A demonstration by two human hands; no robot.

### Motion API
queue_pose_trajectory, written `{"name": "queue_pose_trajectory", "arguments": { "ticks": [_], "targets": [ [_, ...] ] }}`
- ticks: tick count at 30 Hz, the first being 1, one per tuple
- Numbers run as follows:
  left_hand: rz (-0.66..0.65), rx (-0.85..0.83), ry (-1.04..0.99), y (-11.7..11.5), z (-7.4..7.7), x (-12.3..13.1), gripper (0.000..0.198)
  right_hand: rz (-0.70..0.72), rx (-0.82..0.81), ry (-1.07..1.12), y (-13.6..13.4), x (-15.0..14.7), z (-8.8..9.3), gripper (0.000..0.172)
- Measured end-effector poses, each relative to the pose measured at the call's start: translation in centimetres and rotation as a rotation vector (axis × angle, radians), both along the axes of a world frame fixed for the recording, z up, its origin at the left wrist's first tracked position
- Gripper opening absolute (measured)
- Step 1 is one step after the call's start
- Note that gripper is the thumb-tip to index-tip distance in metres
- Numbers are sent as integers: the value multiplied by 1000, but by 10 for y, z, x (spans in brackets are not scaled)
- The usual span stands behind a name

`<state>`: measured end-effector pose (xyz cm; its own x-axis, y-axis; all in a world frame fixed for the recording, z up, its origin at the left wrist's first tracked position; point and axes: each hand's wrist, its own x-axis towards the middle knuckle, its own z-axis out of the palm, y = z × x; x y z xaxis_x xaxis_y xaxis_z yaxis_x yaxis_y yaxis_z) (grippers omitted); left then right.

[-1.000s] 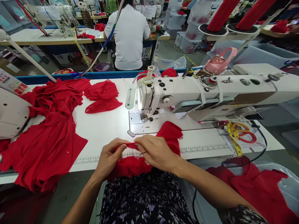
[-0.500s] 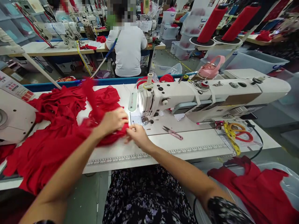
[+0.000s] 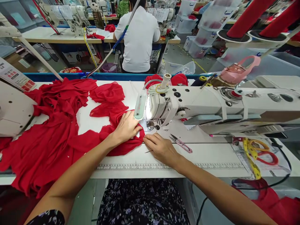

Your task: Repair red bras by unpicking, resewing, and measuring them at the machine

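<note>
My left hand (image 3: 126, 127) lies flat, fingers stretched, on a piece of red fabric (image 3: 117, 140) just left of the needle of the white sewing machine (image 3: 211, 104). My right hand (image 3: 159, 147) rests on the table in front of the needle plate, fingers extended and touching the fabric's right edge. A thin dark sliver shows under that hand's fingers; I cannot make out what it is. Small thread snips (image 3: 181, 144) lie on the table just right of my right hand.
A large heap of red fabric (image 3: 47, 137) covers the table's left side. Another machine's end (image 3: 14, 109) stands at far left. Orange-handled scissors (image 3: 262, 153) and a yellow tape measure (image 3: 250, 159) lie at right. A person in a white shirt (image 3: 139, 37) sits behind, facing away.
The red piece went from my lap up onto the table and under the machine head. Both hands moved forward with it and now lie flat by the needle. The snips became visible.
</note>
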<state>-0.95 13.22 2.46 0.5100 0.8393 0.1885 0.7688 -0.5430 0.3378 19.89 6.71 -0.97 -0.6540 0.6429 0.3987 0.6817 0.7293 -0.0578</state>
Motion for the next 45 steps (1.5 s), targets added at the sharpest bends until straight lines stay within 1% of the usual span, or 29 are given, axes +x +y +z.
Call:
{"name": "queue_pose_trajectory", "arguments": {
  "ticks": [1,3,5,6,7,9,11,15,18,21,24,28,31,37,45],
  "targets": [
    [-7,68,-3,-8,1,1,22,10,9,-8,1,1,0,20],
    [-101,184,-6,-25,-1,2,19,25,20,-15,3,3,-1,20],
    [-219,256,-5,-39,-10,1,24,40,28,-25,5,5,-1,20],
    [-248,280,3,-43,-16,0,25,47,31,-29,6,5,-1,20],
    [-255,295,14,-47,-22,-1,26,53,34,-29,6,6,-1,20],
    [-220,297,47,-50,-32,-3,26,63,42,-21,6,7,-2,21],
    [-184,269,74,-50,-37,-4,24,68,56,-7,5,8,-3,20],
    [-156,206,112,-45,-35,-2,24,65,65,-4,5,8,-3,19],
    [-162,130,122,-35,-33,-1,27,46,75,-13,7,8,-2,22],
    [-193,57,70,-22,-33,-2,29,5,78,-10,11,10,-3,24],
    [-252,-2,28,-11,-32,-2,29,-28,77,-11,13,13,-5,26],
    [-280,-45,57,-1,-32,-1,29,-62,101,-34,13,16,-8,30],
    [-288,-77,72,3,-33,0,31,-79,108,-56,14,18,-9,31],
    [-327,-162,95,7,-30,-1,35,-83,60,-93,14,19,-13,33],
    [-332,-138,95,8,-32,-2,36,-88,12,-75,12,20,-11,34]
  ]
}}
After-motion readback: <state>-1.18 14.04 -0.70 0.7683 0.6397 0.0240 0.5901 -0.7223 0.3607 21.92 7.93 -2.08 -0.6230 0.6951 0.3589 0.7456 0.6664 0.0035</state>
